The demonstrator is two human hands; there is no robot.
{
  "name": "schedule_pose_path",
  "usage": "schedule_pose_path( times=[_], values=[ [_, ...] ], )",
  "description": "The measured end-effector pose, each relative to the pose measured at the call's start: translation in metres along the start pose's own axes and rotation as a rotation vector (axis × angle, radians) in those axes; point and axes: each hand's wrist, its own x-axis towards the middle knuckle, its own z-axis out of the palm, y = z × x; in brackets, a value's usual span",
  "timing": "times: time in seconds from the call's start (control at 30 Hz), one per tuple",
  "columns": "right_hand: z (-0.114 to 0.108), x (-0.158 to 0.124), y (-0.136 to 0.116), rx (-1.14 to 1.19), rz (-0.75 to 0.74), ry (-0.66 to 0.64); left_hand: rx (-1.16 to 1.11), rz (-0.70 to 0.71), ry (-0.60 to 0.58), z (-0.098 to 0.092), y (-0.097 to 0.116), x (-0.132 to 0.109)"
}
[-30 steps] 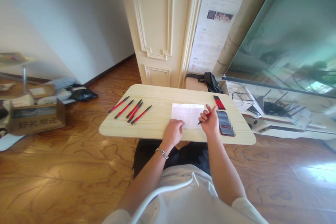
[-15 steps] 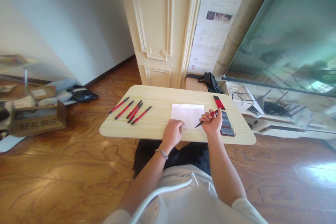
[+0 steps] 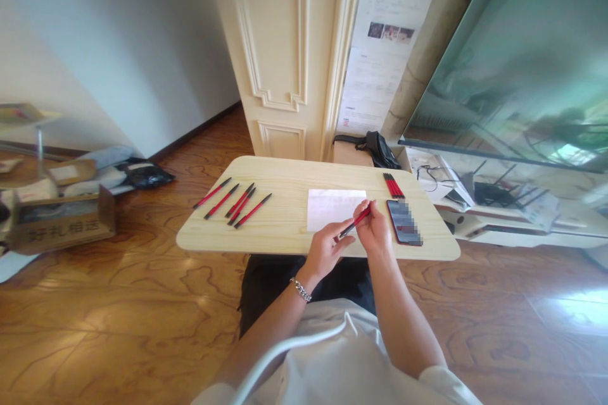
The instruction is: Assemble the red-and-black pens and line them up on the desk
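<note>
right hand (image 3: 375,231) fingers pinched shut on a red and black pen (image 3: 355,221), held over the front of the light wood worktop (image 3: 285,234). left hand (image 3: 325,252) has fingers loosely curled, pen tip just beside them, can't tell if touching. white paper (image 3: 330,210) lies just behind the hands, phone (image 3: 403,223) to the right with its screen blurred, a bundle of pens (image 3: 393,185) behind it, five loose pens (image 3: 232,204) on the left. wood floor (image 3: 118,304) all around, cardboard box (image 3: 61,221) at left, black bag (image 3: 375,149) behind the worktop, cream door panel (image 3: 280,57) ahead, big glass panel (image 3: 508,57) at right.
</note>
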Motion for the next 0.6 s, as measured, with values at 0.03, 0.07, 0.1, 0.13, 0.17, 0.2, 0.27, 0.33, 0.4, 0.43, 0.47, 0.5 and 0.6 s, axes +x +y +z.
schedule_pose_path(
  times=[0.03,0.07,0.1,0.13,0.17,0.2,0.27,0.33,0.4,0.43,0.47,0.5,0.6],
  values=[
    [-0.001,-0.004,0.005,-0.015,0.021,0.008,-0.052,0.008,0.012,0.003,0.002,0.0],
    [-0.003,-0.007,0.01,-0.046,0.043,0.019,-0.104,0.004,0.039,0.005,0.003,0.0],
    [-0.006,-0.011,0.013,-0.095,0.062,0.032,-0.16,-0.018,0.076,0.006,0.004,0.001],
    [-0.011,-0.015,0.016,-0.163,0.068,0.046,-0.219,-0.06,0.119,0.006,0.003,0.001],
    [-0.015,-0.018,0.017,-0.249,0.053,0.057,-0.275,-0.114,0.163,0.005,0.002,0.003],
    [-0.02,-0.022,0.017,-0.354,0.015,0.059,-0.322,-0.172,0.207,0.003,0.0,0.004],
    [-0.03,-0.03,0.013,-0.618,-0.096,0.018,-0.372,-0.272,0.28,-0.002,-0.005,0.008],
    [-0.036,-0.038,0.005,-0.91,-0.187,-0.079,-0.385,-0.336,0.328,-0.007,-0.008,0.013],
    [-0.038,-0.045,-0.005,-1.136,-0.233,-0.182,-0.418,-0.385,0.344,-0.009,-0.01,0.019],
    [-0.037,-0.049,-0.009,-1.207,-0.254,-0.222,-0.438,-0.407,0.345,-0.009,-0.01,0.021],
    [-0.036,-0.052,-0.014,-1.25,-0.276,-0.255,-0.453,-0.426,0.344,-0.009,-0.01,0.023],
    [-0.034,-0.055,-0.018,-1.277,-0.3,-0.285,-0.461,-0.441,0.344,-0.007,-0.009,0.026],
    [-0.03,-0.062,-0.025,-1.322,-0.349,-0.348,-0.474,-0.46,0.339,-0.003,-0.005,0.032]
  ],
)
